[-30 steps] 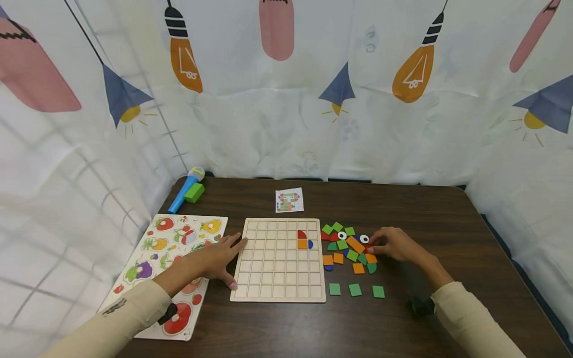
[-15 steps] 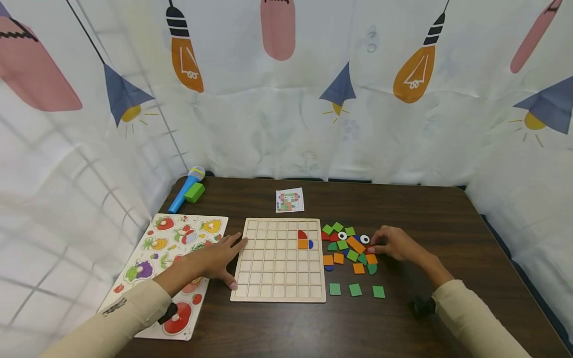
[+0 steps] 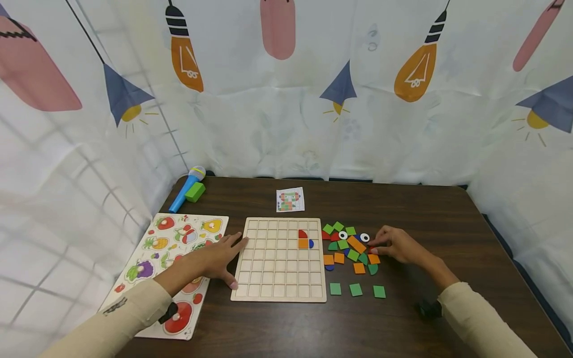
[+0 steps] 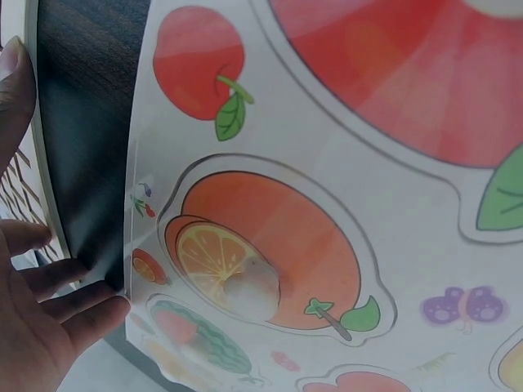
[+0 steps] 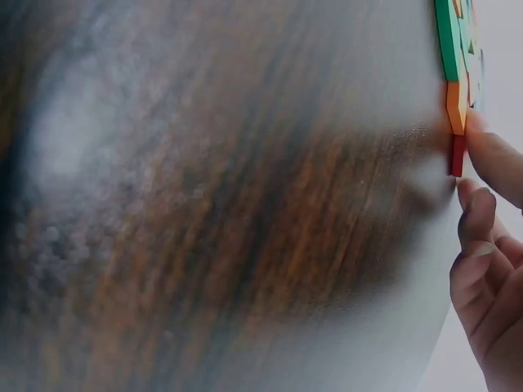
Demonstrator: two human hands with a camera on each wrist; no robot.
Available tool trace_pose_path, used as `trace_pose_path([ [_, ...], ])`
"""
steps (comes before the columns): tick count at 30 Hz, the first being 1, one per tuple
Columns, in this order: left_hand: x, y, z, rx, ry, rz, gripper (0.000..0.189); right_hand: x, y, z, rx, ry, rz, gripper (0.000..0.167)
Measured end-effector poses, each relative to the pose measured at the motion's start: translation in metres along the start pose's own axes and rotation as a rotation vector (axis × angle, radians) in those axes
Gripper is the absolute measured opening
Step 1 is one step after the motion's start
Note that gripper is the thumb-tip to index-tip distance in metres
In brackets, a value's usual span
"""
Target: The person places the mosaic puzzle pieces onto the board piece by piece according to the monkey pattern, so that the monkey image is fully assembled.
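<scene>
My left hand (image 3: 215, 261) lies at the left edge of a wooden grid board (image 3: 279, 273), fingers spread, thumb near the lower left corner. On the board sit a red quarter-round tile (image 3: 302, 233), an orange square tile (image 3: 303, 243) and a blue rounded tile (image 3: 311, 244). My right hand (image 3: 396, 244) is at the right side of a pile of coloured tiles (image 3: 356, 244). Its thumb and a fingertip pinch a red tile (image 5: 458, 155), which lies against an orange tile (image 5: 456, 106) in the right wrist view. Fingers hide most of that red tile in the head view.
A fruit-and-vegetable puzzle board (image 3: 152, 246) lies left, partly under the left arm. A pattern card (image 3: 290, 200) is behind the grid board. A toy microphone (image 3: 183, 194) and green block (image 3: 195, 192) stand back left. Three green square tiles (image 3: 355, 290) lie in front of the pile.
Both hands keep almost the same place. The right forearm has shifted slightly to the right, its hand still at the pile's edge. The tiles on the board are unchanged.
</scene>
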State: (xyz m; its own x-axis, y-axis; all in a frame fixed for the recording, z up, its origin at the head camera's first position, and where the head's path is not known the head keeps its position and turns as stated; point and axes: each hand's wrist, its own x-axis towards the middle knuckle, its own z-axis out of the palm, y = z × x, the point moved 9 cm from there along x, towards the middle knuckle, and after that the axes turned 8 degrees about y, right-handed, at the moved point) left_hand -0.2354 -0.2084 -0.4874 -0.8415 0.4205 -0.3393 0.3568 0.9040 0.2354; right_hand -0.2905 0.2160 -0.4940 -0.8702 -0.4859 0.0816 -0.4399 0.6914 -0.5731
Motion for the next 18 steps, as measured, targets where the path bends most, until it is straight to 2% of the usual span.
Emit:
trace_pose_path([
  [5,0.000,-0.001,0.000,0.005,0.001,-0.003,0.120,-0.002,0.001,-0.003,0.011,-0.002,-0.002,0.020],
  [18,0.001,-0.001,0.002,0.009,0.001,0.004,0.121,-0.009,0.010,-0.011,-0.074,0.009,0.044,0.028],
])
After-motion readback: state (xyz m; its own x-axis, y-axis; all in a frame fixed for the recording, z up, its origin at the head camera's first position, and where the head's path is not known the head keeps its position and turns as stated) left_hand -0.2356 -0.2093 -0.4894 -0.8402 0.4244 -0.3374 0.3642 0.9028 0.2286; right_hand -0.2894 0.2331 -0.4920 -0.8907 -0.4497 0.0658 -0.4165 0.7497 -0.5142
